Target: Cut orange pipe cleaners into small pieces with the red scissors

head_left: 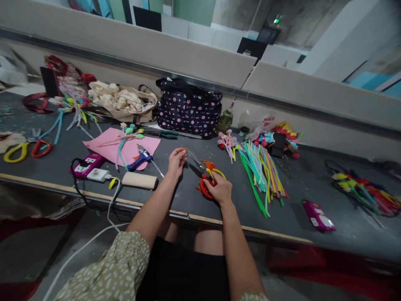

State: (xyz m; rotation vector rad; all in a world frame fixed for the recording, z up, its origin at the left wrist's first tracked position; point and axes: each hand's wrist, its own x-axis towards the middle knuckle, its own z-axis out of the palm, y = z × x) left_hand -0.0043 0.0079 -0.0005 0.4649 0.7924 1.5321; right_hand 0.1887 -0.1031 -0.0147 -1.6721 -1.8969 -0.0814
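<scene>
In my right hand [219, 188] is a pair of scissors [201, 166] with one red and one yellow handle, its blades pointing up and left. My left hand [177, 162] is closed in a pinch near the blade tips. A thin orange piece [186, 149] shows at its fingertips, most of it hidden. Small fuzzy orange pieces [208, 164] lie on the table behind the scissors, and more show to the left of the red handle. A bundle of coloured pipe cleaners [261, 167] is spread to the right of my right hand.
A blue glue gun [141, 158] rests on pink paper [106, 138] at left, with a beige roll [139, 180] and a purple power strip [90, 165] in front. Behind stand a dotted bag [189, 109] and a green bottle [226, 119]. Another purple box [318, 215] lies right.
</scene>
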